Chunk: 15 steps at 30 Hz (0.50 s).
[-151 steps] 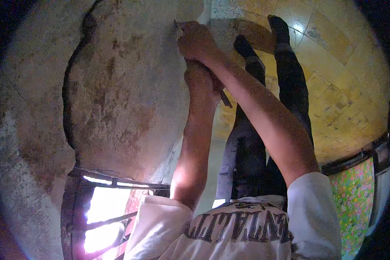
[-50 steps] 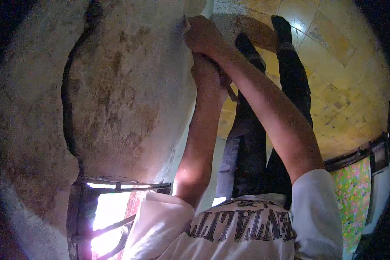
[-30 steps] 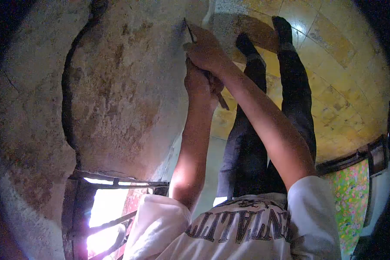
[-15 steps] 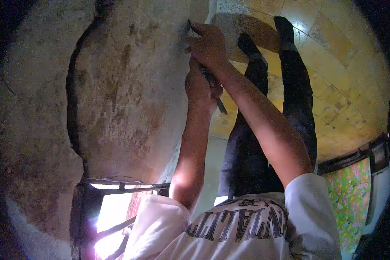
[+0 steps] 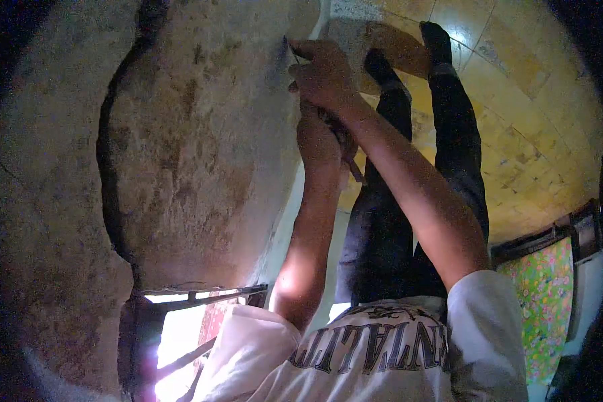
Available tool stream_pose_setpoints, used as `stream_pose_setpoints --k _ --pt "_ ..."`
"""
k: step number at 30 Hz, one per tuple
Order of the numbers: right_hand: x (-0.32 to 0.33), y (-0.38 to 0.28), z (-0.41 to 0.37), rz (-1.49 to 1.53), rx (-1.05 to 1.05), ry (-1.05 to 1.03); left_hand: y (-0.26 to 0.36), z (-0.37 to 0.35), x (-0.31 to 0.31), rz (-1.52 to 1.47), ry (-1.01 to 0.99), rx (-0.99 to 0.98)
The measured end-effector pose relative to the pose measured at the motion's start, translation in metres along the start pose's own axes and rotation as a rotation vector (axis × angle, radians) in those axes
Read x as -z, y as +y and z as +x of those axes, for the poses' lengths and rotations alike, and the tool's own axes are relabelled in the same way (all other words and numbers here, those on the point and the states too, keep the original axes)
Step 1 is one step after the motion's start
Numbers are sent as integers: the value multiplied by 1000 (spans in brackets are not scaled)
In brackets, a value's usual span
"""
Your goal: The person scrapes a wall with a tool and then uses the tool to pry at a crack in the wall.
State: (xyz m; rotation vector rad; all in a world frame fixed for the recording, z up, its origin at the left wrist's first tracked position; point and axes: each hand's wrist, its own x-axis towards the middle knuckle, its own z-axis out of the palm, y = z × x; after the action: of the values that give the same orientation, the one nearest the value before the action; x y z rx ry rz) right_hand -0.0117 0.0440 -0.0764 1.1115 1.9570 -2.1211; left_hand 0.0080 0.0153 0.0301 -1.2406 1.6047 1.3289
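My left hand [image 5: 320,139] is closed around a dark tool, whose narrow end [image 5: 357,171] sticks out below the fingers; the rest is mostly covered. Just above it, close to the stained wall [image 5: 181,134], my right hand [image 5: 325,75] has its fingers bent around a thin, dark, wire-like piece [image 5: 292,52]. That piece reaches toward the wall surface; whether its tip touches is not clear. My wrists nearly overlap, right over left.
A long dark crack or cable [image 5: 105,154] runs down the wall. Below it is a bright barred window [image 5: 181,335]. My legs [image 5: 452,127] stretch over yellow floor tiles [image 5: 515,167]. A flowered green curtain [image 5: 546,301] hangs at the lower right.
My left hand and the tool have shifted right and slightly down in the view. The right hand has tilted a little, and its thin piece shows more clearly.
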Motion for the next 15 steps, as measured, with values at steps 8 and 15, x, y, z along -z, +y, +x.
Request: stream_pose_setpoints --k 8,15 --pt "3 -2 10 -41 -48 -81 4 3 -1 25 -10 17" --pt "0 12 15 -292 80 -174 0 4 4 68 -53 37"
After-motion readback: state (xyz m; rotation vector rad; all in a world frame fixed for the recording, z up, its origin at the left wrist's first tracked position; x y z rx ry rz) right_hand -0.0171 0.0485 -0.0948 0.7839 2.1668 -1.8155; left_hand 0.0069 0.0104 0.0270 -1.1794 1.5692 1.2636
